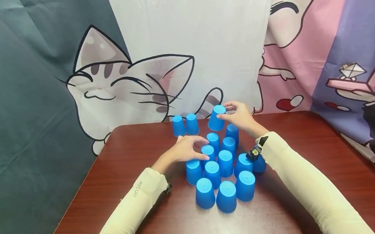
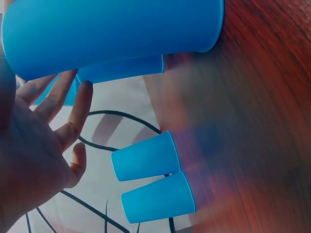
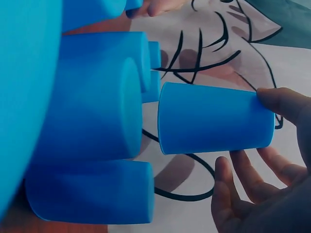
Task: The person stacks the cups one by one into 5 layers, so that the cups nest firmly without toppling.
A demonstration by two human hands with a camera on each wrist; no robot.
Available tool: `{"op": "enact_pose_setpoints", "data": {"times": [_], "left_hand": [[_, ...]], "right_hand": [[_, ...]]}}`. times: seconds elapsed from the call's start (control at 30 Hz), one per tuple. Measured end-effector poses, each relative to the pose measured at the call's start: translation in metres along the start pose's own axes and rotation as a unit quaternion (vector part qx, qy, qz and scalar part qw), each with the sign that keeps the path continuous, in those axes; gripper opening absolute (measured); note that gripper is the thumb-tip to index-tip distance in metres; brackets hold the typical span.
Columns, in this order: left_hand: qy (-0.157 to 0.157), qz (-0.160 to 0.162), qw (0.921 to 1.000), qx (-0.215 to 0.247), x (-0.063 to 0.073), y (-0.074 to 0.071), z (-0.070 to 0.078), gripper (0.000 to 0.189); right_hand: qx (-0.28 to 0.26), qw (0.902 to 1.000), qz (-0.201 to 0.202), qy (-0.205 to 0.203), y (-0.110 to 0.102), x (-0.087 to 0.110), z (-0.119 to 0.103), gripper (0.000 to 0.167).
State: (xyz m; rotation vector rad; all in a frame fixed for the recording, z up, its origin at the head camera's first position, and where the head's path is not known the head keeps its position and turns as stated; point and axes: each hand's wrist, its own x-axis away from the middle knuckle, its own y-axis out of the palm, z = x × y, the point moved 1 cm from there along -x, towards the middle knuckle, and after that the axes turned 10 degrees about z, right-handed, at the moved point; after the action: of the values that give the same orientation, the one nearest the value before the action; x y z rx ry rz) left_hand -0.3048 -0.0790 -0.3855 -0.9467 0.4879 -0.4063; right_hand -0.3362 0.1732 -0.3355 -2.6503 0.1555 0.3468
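My right hand [image 1: 239,117] pinches a blue plastic cup [image 1: 217,118] by its narrow closed end. That cup hangs mouth down and slightly tilted toward the back of the table; in the right wrist view the thumb lies on one side of the cup [image 3: 216,119], the fingers on the other. My left hand [image 1: 187,148] reaches to another upside-down cup [image 1: 208,154], thumb at its near side and loosely bent fingers at its far side. In the left wrist view the fingers [image 2: 73,121] pass partly behind a large near cup [image 2: 116,36].
Several upside-down blue cups, such as a front cup [image 1: 226,197], stand close together in the middle of the brown table [image 1: 137,146]. Two more, a left cup [image 1: 178,126] and its neighbour [image 1: 192,124], stand at the back edge. A printed cloth [image 1: 194,29] hangs behind.
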Motion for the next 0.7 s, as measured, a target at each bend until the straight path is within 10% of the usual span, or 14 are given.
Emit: {"op": "enact_pose_setpoints", "data": {"times": [0.7], "left_hand": [[0.009,0.002,0.9995,-0.031,-0.001,0.003,0.004,0.059]], "right_hand": [[0.062,0.9978,-0.022,0.012,0.023,-0.025,-0.001,0.049]]}}
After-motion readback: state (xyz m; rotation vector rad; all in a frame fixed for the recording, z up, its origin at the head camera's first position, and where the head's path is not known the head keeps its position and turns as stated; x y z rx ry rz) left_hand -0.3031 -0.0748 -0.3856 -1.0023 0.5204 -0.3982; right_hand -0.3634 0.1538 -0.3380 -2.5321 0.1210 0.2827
